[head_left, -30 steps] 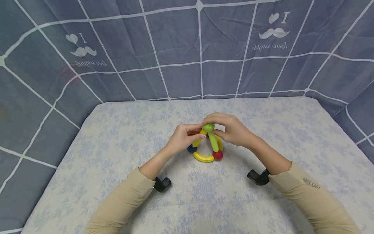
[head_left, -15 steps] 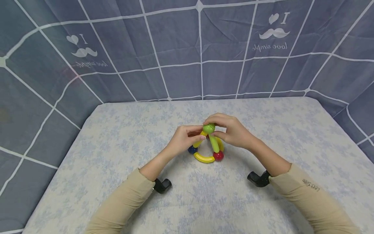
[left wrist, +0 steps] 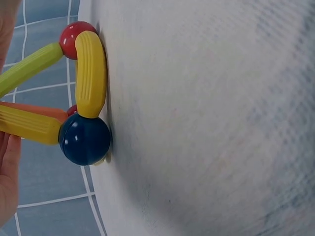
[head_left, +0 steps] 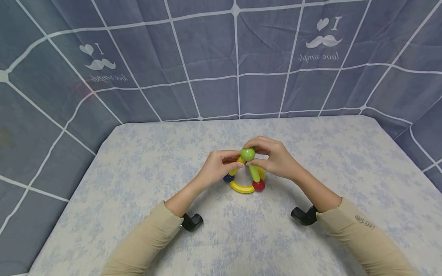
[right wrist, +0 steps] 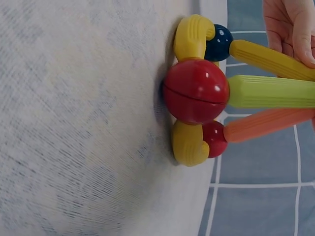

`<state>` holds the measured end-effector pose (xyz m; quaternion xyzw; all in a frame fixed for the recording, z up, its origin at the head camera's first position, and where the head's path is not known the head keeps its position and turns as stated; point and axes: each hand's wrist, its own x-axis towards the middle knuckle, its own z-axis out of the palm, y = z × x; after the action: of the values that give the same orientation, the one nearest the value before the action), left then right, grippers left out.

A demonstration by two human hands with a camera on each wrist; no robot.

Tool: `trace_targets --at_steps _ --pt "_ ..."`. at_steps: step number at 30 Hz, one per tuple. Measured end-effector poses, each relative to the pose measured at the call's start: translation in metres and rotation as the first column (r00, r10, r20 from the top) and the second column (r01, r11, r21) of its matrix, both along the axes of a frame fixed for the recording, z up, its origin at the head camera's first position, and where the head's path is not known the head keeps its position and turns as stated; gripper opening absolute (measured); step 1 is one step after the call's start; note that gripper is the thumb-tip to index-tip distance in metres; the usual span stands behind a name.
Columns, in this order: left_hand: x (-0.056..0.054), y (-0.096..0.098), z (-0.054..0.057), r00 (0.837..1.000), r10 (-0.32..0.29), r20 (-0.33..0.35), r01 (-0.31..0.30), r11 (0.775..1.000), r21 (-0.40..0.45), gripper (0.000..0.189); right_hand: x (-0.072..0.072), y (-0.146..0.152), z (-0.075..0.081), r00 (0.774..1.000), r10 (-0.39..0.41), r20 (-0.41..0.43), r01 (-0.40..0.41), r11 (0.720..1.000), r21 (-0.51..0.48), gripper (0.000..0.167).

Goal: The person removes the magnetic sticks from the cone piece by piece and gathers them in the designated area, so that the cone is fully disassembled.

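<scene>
A frame of toy building rods and balls stands on the table. Its base is a ring of curved yellow bars [head_left: 241,188] joined by a blue ball [left wrist: 84,139] and two red balls [right wrist: 197,91]. From these balls a straight yellow rod [left wrist: 29,125], a green rod [head_left: 254,173] and an orange rod [right wrist: 268,125] lean inward and up. At their top sits a green ball [head_left: 247,154]. My right hand [head_left: 277,158] grips this ball between thumb and fingers. My left hand [head_left: 216,165] pinches the yellow rod near its upper end.
A pale, blue-flowered cloth covers the table [head_left: 228,245]. Behind and beside it hangs a grey-blue checked curtain [head_left: 207,50]. Black wrist mounts [head_left: 304,216] stick out at both sleeves, low over the cloth.
The green ball has turned in my right hand, so its seam no longer faces the head camera. The right thumb and fingers have shifted slightly; the left hand keeps its hold on the yellow rod.
</scene>
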<state>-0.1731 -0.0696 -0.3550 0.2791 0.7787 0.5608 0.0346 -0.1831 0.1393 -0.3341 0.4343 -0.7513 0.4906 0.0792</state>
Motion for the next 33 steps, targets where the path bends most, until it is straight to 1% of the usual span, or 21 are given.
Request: trace_targets --at_steps 6,9,11,16,21,29,31,33 --pt "0.0008 -0.0004 0.0007 1.0 0.01 0.003 -0.01 1.0 0.008 0.031 -0.0007 0.0 -0.0025 0.998 0.007 0.057 -0.004 0.999 -0.053 0.039" --pt "0.0011 -0.0004 0.0007 1.0 0.014 -0.007 -0.014 1.0 0.015 0.031 -0.0013 -0.0001 -0.0033 0.996 0.015 0.083 -0.008 0.997 -0.081 0.039" --pt "0.0015 -0.0002 0.0006 1.0 0.016 -0.016 -0.015 1.0 0.018 0.03 -0.0018 0.0 -0.0043 0.995 0.023 0.102 -0.013 0.995 -0.1 0.04" --pt "0.0027 0.0001 -0.0002 1.0 0.023 -0.012 -0.023 1.0 0.017 0.03 -0.0012 -0.0006 -0.0059 0.987 0.025 0.16 -0.004 0.991 -0.131 0.041" --pt "0.0032 0.0012 0.0002 1.0 0.03 -0.003 -0.03 0.999 0.014 0.03 0.0005 -0.0018 -0.0056 0.979 0.005 0.201 0.025 0.989 -0.146 0.043" --pt "0.0032 0.0038 0.0007 0.999 0.04 -0.008 -0.04 0.999 -0.009 0.03 0.002 -0.0018 -0.0076 0.974 -0.013 0.228 0.047 0.988 -0.147 0.042" --pt "0.0032 0.0035 -0.0002 0.999 0.043 -0.008 -0.043 0.999 -0.013 0.03 0.0023 -0.0015 -0.0085 0.968 -0.014 0.252 0.053 0.988 -0.147 0.041" --pt "0.0038 0.0034 -0.0002 0.999 0.044 -0.008 -0.045 0.999 -0.017 0.03 0.0027 -0.0009 -0.0088 0.957 -0.026 0.29 0.072 0.986 -0.151 0.039"
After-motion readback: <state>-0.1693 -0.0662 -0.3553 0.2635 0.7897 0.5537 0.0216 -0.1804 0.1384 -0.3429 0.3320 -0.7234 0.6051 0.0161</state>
